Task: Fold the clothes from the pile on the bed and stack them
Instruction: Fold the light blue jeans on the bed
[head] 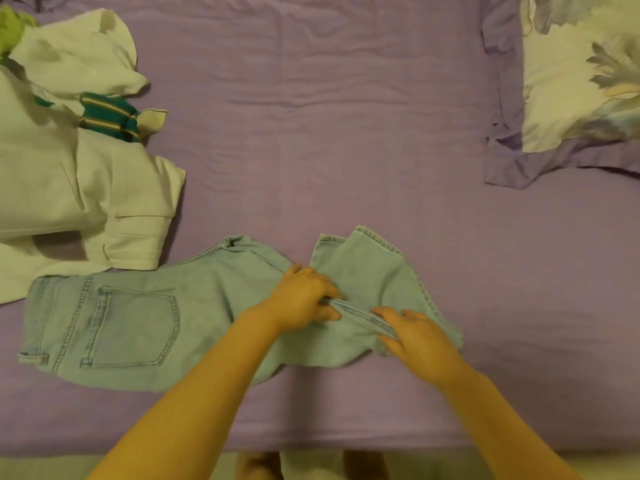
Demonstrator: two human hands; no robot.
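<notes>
A purple bed sheet (311,133) fills nearly the whole view, creased across its middle and running down to its near edge at six o'clock. At nine to eleven o'clock lies the pile of clothes (69,174), mostly white garments heaped loosely, one of them showing a flap pocket toward its lower right corner. At about seven to five o'clock, just below the pile and touching its lower edge, the light blue jeans (131,327) lie spread flat on the sheet, waistband to the left with a back pocket facing up, the leg end doubled over and rumpled toward the right. At two o'clock a pillow (571,91) in a pale floral case with a purple border rests on the sheet, well apart from the jeans. The left hand (301,299), near the middle of the view at six o'clock, has its fingers curled round a seam ridge of the denim and pinches it. The right hand (415,336), just beside it toward five o'clock, grips the same raised seam further along, thumb and fingers closed on the fabric. At ten o'clock a green striped garment (110,116) pokes out between the white ones, and at the far eleven o'clock corner a bit of bright green cloth (10,32) shows at the edge.
</notes>
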